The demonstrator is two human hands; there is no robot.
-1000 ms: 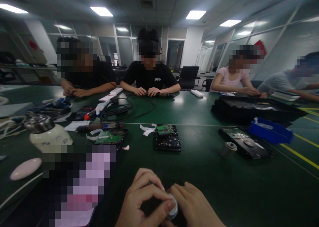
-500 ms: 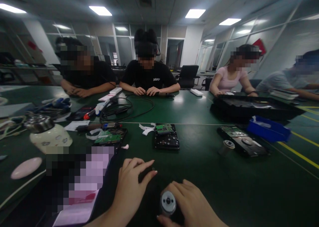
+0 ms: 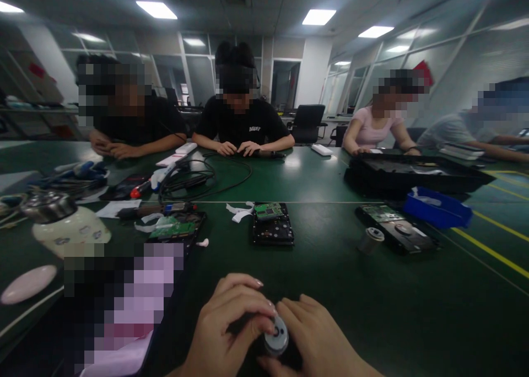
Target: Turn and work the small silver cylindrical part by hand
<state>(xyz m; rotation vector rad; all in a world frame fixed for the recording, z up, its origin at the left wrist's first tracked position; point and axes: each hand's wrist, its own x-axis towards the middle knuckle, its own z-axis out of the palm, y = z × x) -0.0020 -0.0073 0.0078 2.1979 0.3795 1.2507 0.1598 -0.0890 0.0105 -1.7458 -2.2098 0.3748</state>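
Two bare hands are seen, the left hand [image 3: 225, 333] and right hand [image 3: 320, 341]; no gloves, rings or sleeves are worn; fingernails are kept pale and slightly long.

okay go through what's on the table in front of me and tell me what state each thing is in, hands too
left hand: fingertips pinching the round metal part
right hand: gripping the round metal part
round metal part: held up, flat face showing
hard drive: lying flat, circuit board exposed
metal cylinder: standing upright
blue tray: open
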